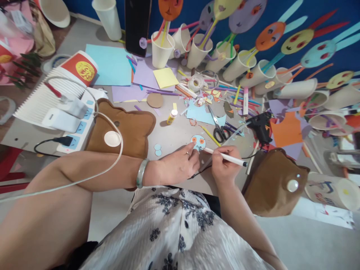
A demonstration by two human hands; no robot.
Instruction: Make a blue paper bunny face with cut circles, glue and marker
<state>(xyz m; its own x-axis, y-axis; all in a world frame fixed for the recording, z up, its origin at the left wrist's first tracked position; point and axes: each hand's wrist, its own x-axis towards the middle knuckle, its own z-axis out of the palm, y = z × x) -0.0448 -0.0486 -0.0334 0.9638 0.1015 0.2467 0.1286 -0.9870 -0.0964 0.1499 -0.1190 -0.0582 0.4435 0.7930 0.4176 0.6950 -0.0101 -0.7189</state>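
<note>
A round light-blue paper face (198,142) with two orange eyes lies flat on the table. Fingertips of my left hand (182,165) press on its lower left edge, the index finger stretched out and the others slightly bent. My right hand (225,167) grips a white marker pen (229,159), its dark end pointing right and its tip at the face's lower right. Two small joined light-blue paper circles (158,150) lie left of my left hand. Beyond the face are black-handled scissors (221,133) and a small yellow glue bottle with a white cap (172,117).
A black glue gun (260,127) lies right of the scissors. Brown cushions (126,127) flank the work area. A white cable crosses my left arm from a power strip (80,127). Paper cups (199,50) holding coloured paper faces line the back, behind scraps and markers.
</note>
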